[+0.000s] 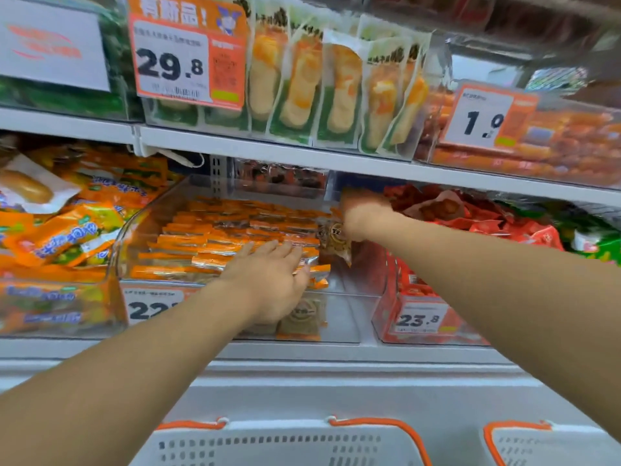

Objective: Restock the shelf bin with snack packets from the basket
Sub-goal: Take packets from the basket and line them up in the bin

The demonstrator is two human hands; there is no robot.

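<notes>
A clear plastic shelf bin (pixel 134 230) on the middle shelf holds several orange snack packets (pixel 215 237) laid in rows. My left hand (pixel 268 280) lies flat with straight fingers on the front packets near the bin's front wall. My right hand (pixel 361 216) reaches to the bin's right side and grips a brown and orange packet (pixel 336 245) that hangs from its fingers over the packets. A white basket with an orange rim (pixel 289 438) stands below at the bottom edge; its contents are hidden.
A bin of red packets (pixel 470 223) stands right of the task bin, with orange and green packs (pixel 67 230) on the left. Above is a shelf (pixel 302 156) with upright pouches and price tags. A second white basket (pixel 551 445) sits at the bottom right.
</notes>
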